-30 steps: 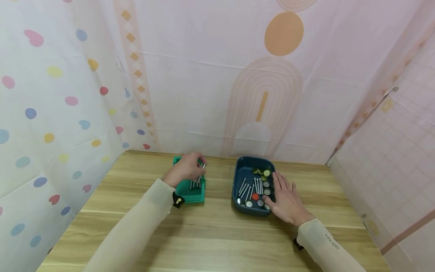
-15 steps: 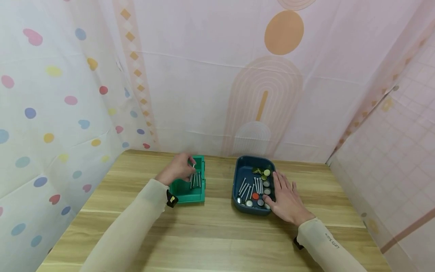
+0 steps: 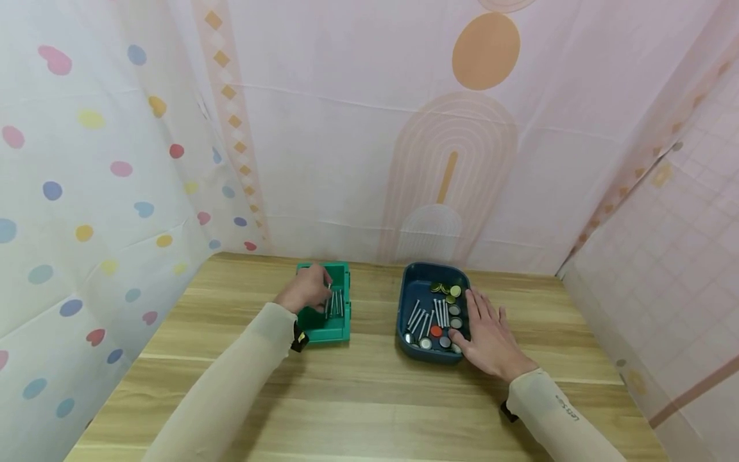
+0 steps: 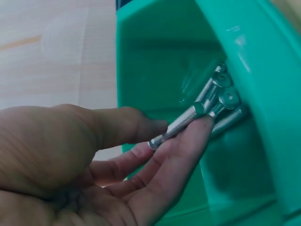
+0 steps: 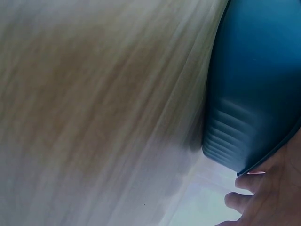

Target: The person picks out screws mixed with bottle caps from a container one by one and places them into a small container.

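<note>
My left hand (image 3: 306, 289) is inside the green bin (image 3: 331, 335). Between thumb and fingertips it pinches a silver screw (image 4: 181, 123), held over several more screws (image 4: 229, 98) lying along the bin's wall. At the right, my right hand (image 3: 489, 337) rests with straight fingers along the rim of the dark blue tray (image 3: 417, 285); its thumb reaches over the rim. Several screws (image 3: 441, 313) lie in the tray beside gold caps (image 3: 455, 291), a red cap (image 3: 436, 332) and silver caps (image 3: 425, 344). The right wrist view shows the tray's outer wall and part of my fingers.
Both containers stand on a wooden table (image 3: 369, 378), with a strip of tabletop between them. A patterned cloth (image 3: 335, 147) hangs close behind them, with more cloth at both sides.
My left hand pulls back left from the bin's right edge, then lowers toward the screws in the bin, still with a screw in its fingers. My right hand stays on the tray rim.
</note>
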### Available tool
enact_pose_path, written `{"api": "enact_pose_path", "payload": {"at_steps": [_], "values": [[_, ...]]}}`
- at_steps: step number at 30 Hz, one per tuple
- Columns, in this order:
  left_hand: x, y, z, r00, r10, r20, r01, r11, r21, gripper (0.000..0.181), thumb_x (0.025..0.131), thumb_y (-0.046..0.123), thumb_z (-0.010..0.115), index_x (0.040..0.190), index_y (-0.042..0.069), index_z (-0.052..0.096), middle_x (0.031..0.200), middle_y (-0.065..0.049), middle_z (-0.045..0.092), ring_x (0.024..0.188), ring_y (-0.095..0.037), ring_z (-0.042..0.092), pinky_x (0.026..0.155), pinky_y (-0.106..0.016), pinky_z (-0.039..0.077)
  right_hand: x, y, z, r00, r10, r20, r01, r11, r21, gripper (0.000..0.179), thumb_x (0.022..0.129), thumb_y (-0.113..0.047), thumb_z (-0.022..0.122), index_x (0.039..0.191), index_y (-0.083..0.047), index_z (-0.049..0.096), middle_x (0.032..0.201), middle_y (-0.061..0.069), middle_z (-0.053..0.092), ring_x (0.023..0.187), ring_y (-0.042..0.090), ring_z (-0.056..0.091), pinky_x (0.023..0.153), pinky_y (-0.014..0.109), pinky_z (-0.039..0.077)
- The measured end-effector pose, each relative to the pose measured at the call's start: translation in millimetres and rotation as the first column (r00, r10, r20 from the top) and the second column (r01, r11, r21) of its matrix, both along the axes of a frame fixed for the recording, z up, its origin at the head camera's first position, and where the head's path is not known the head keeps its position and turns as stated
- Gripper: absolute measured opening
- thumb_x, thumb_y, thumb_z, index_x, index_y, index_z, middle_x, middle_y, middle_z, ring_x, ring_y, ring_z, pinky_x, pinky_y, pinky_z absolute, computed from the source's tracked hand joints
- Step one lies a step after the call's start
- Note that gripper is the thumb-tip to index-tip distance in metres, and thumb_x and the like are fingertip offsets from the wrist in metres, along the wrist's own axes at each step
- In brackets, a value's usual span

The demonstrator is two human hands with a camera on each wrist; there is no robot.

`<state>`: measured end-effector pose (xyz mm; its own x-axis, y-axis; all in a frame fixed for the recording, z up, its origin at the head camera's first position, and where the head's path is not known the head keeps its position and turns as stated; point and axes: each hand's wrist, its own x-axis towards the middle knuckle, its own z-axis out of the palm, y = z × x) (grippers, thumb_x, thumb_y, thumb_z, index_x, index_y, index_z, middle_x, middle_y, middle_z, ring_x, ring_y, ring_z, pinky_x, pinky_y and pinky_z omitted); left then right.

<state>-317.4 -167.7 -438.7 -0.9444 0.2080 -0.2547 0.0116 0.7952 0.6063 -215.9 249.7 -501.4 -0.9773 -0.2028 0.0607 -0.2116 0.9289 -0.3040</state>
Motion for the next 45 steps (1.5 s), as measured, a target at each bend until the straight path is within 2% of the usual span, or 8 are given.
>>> {"api": "enact_pose_path", "payload": {"at_steps": [6,12,17,26,31,39,42,45], "values": [[-31.5,-8.2,-36.9,0.997,-0.059,-0.041,0.055,0.994,-0.094,0.026,0.112,0.002,0.069,0.133,-0.014,0.072,0.131,-0.035,0.078,0.073,-0.022,0.086,0.086,-0.042,0.073,0.0,0.2,1.0,1.000,0.000,0.004,0.000,1.000,-0.003,0.100,0.117,-0.049,0.063,0.185,0.002,0.011,0.195,0.027,0.012,0.180,0.057,0.016,0.139,0.087,0.010],[-30.4,-2.8,-31.2,1.000,-0.013,0.009,0.014,0.990,-0.137,0.046,0.114,0.001,0.067,0.156,-0.017,0.060,0.153,-0.041,0.068,0.081,-0.026,0.088,0.091,-0.045,0.073,0.7,-0.7,1.4,1.000,-0.002,0.008,0.002,1.000,0.001,0.100,0.117,-0.049,0.063,0.185,0.002,0.011,0.195,0.028,0.012,0.179,0.057,0.016,0.139,0.086,0.010],[-50.2,-12.4,-57.5,0.998,-0.048,-0.051,0.041,0.992,-0.121,0.046,0.113,0.004,0.068,0.153,-0.017,0.061,0.151,-0.042,0.068,0.079,-0.026,0.086,0.082,-0.043,0.073,1.3,-1.3,2.9,1.000,-0.008,0.009,0.008,1.000,0.002,0.100,0.117,-0.049,0.063,0.185,0.002,0.010,0.195,0.028,0.012,0.180,0.057,0.016,0.139,0.086,0.011],[6.7,6.5,6.3,0.991,-0.012,-0.130,0.002,0.997,-0.073,0.043,0.114,0.011,0.072,0.149,-0.013,0.064,0.150,-0.036,0.071,0.093,-0.030,0.080,0.096,-0.049,0.070,0.0,-1.2,4.6,1.000,0.005,-0.003,-0.005,1.000,0.012,0.102,0.117,-0.054,0.062,0.185,0.004,0.011,0.196,0.026,0.010,0.180,0.055,0.016,0.139,0.086,0.013],[19.7,19.2,19.1,0.976,-0.026,-0.216,0.011,0.997,-0.071,0.041,0.114,0.013,0.070,0.147,-0.010,0.066,0.149,-0.031,0.073,0.095,-0.029,0.072,0.096,-0.050,0.066,0.3,0.0,4.2,1.000,0.027,-0.002,-0.027,1.000,0.013,0.104,0.118,-0.061,0.058,0.184,0.004,0.012,0.196,0.025,0.009,0.181,0.054,0.017,0.140,0.085,0.013],[29.7,44.8,33.0,0.944,-0.058,-0.326,0.043,0.998,-0.053,0.034,0.113,0.011,0.070,0.142,-0.008,0.070,0.100,-0.018,0.074,0.062,-0.017,0.052,0.068,-0.035,0.054,-1.0,11.3,6.5,0.996,0.081,-0.026,-0.079,0.994,0.078,0.108,0.116,-0.072,0.053,0.185,0.003,0.015,0.196,0.023,0.013,0.180,0.052,0.023,0.141,0.083,0.016],[35.1,58.9,38.9,0.929,-0.082,-0.361,0.068,0.996,-0.052,0.036,0.112,0.011,0.073,0.143,-0.006,0.072,0.112,-0.021,0.079,0.069,-0.019,0.060,0.074,-0.039,0.061,-1.7,13.6,6.2,0.994,0.103,-0.045,-0.099,0.991,0.088,0.107,0.116,-0.072,0.053,0.184,0.003,0.018,0.195,0.024,0.017,0.178,0.052,0.027,0.140,0.083,0.019],[38.8,75.8,42.5,0.917,-0.118,-0.381,0.104,0.993,-0.058,0.035,0.110,0.012,0.076,0.141,-0.004,0.074,0.134,-0.024,0.080,0.097,-0.027,0.076,0.091,-0.048,0.068,-2.2,14.8,4.1,0.992,0.113,-0.053,-0.108,0.990,0.087,0.106,0.117,-0.072,0.053,0.184,0.003,0.019,0.195,0.024,0.018,0.178,0.052,0.028,0.140,0.082,0.019]]}}
